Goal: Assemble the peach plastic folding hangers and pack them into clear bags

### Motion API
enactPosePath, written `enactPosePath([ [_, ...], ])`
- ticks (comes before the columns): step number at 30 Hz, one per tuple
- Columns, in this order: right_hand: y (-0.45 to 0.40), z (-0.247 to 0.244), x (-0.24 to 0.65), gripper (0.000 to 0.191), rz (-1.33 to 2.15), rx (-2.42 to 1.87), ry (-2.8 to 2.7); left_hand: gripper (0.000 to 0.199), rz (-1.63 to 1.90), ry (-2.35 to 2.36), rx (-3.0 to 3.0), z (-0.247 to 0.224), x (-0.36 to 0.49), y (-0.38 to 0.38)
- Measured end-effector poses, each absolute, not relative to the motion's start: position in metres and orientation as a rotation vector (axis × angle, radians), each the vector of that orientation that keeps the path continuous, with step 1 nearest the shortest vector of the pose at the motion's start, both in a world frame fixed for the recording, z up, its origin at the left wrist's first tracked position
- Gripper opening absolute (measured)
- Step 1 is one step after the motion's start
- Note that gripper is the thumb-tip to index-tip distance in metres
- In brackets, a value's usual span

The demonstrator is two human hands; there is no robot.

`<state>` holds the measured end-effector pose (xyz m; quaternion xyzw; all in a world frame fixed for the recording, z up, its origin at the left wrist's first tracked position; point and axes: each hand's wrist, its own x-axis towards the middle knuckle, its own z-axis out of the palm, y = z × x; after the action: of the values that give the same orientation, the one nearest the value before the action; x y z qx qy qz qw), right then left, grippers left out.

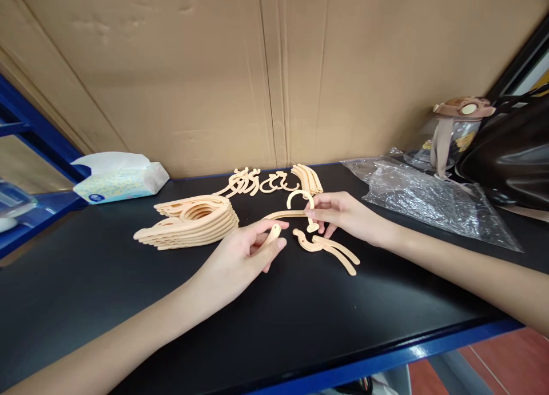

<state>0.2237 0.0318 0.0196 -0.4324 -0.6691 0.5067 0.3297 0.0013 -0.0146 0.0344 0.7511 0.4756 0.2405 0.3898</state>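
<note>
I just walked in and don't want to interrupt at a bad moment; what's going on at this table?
A person has pale plastic parts in both hands: a slim piece in the left hand, a hook piece in the right hand. A curved strip spans between them. On the black table, a neat stack of similar pieces lies to the left, with loose parts behind and more just below the right hand.

No readable text. Tissue pack point(124, 180): small blue oval logo point(96, 198) on the front, lettering too small to make out. Bottle point(457, 135): yellow print point(465, 140) on the side, illegible.
</note>
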Motion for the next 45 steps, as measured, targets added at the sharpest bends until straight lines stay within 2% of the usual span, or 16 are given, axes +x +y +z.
enactPosePath([
  [5,0.031,0.016,0.222,0.024,1.310,-0.986,-1.767,0.035,0.440,1.260,2.143,0.035,0.002,-0.018],
  [11,0.031,0.015,0.220,0.017,1.432,-0.892,-1.726,0.041,0.456,1.275,2.414,0.030,0.005,-0.020],
  [19,0.029,0.017,0.221,0.015,1.569,-0.827,-1.663,0.026,0.387,1.155,2.532,0.027,0.001,-0.020],
  [28,0.032,0.015,0.224,0.031,1.668,-0.787,-1.557,0.030,0.454,1.106,2.613,0.025,0.002,-0.017],
  [38,0.030,0.014,0.221,0.033,1.700,-0.762,-1.609,0.032,0.460,1.037,2.680,0.020,0.000,-0.015],
  [45,0.031,0.013,0.220,0.036,1.692,-0.815,-1.586,0.022,0.391,1.007,2.711,0.021,-0.001,-0.016],
])
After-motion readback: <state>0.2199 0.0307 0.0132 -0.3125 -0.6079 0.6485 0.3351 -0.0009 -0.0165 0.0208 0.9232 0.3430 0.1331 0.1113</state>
